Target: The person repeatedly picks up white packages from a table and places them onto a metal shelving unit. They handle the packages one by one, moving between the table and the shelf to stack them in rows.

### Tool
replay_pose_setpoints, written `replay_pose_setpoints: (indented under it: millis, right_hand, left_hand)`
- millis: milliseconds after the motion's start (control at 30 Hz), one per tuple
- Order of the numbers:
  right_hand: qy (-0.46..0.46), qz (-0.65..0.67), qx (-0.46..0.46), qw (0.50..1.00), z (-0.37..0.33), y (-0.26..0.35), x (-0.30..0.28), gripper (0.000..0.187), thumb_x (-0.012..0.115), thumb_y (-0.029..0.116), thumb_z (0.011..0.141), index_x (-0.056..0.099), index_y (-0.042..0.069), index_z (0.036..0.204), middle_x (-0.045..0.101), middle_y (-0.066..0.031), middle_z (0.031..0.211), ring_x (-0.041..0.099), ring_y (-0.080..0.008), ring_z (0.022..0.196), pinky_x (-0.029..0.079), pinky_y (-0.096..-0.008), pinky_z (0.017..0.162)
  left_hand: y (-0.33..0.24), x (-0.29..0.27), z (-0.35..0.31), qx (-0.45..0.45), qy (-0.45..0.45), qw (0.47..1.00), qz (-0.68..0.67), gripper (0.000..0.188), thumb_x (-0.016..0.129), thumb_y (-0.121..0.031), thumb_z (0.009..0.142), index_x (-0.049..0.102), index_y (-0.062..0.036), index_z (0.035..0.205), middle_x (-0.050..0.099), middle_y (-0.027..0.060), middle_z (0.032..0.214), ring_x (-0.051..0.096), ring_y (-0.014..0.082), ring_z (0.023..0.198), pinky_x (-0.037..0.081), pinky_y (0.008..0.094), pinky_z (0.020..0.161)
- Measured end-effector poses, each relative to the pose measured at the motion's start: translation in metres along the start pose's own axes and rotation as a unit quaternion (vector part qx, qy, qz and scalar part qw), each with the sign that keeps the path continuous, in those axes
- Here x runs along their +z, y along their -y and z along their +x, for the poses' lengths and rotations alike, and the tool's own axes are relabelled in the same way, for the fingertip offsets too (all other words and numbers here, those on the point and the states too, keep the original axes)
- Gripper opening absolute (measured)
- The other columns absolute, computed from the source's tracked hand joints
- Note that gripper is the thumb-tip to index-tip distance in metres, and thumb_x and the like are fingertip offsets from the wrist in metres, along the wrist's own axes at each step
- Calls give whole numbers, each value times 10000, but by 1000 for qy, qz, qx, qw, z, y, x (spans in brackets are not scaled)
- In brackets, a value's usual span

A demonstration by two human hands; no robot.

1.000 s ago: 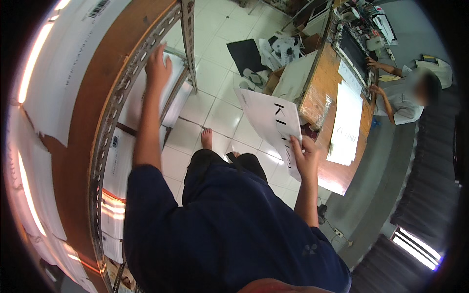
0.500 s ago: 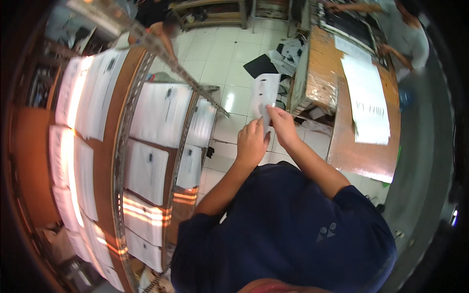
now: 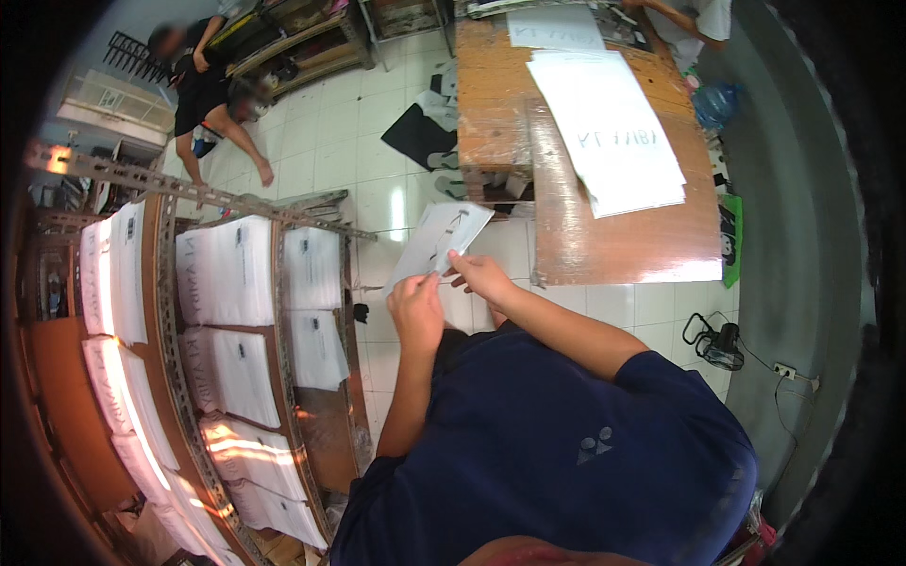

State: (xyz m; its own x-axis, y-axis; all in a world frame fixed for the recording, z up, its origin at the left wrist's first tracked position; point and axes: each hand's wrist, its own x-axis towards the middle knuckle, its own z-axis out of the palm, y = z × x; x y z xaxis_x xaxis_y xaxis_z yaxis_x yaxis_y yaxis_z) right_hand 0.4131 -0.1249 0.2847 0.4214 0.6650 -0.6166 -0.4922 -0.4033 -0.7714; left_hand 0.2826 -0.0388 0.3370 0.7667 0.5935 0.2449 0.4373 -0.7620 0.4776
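A white sheet with dark printed letters is held out in front of me, slanting away from my body. It may be one sheet or a thin bundle; I cannot tell which. My left hand pinches its near edge. My right hand grips the same near edge from the right, thumb on top. Right of my hands, a fanned stack of similar white sheets lies on a wooden table whose top looks wrapped in clear film.
At left, a metal-framed rack holds several piles of white printed sheets. A person is at the far left; another person's arm reaches over the table's far end. Dark cloth and a small black fan are on the floor.
My view has swung, so table and rack sit further left. The held sheet has tipped flatter, showing its lettered face, and both hands still grip it. The person at far left now stands upright.
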Motion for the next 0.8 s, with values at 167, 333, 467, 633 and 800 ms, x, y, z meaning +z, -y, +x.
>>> replay_pose_setpoints:
  millis: [167,333,467,633,800]
  right_hand:
    - [59,-61,25,996,-14,1,-71,580,496,534,913,629,-5,1083,662,-79,998,621,-172,809,484,-299,699]
    - [-103,36,19,994,-5,-28,-158,377,512,372,944,638,20,987,650,-60,900,597,-138,683,468,-259,605]
    - [-203,6,-18,979,-11,-15,-202,329,521,318,946,636,9,947,640,-55,843,583,-121,644,451,-239,572]
    - [-402,-100,-310,856,0,34,-241,240,563,200,928,653,-22,909,666,-73,813,609,-127,690,462,-261,581]
    - [-517,-452,-356,634,19,75,-299,499,700,219,793,528,12,1213,569,-209,1160,542,-329,1069,450,-402,890]
  left_hand:
    - [20,0,9,-96,-34,993,-54,151,606,-124,864,700,-60,963,628,117,866,607,298,806,465,393,729]
    - [67,-11,10,-193,-55,974,-110,193,592,-149,885,675,-12,991,658,178,936,642,301,835,497,347,749]
    - [93,-15,-1,-264,-73,939,-209,231,591,-152,903,629,21,1050,676,108,893,633,197,793,485,302,758]
    - [121,-30,-22,-359,-111,859,-347,239,617,-173,911,632,35,1027,651,79,881,567,86,786,459,227,699]
    - [166,-75,-54,-330,-162,911,-187,260,636,-204,898,654,21,1027,665,63,861,568,81,718,459,220,670]
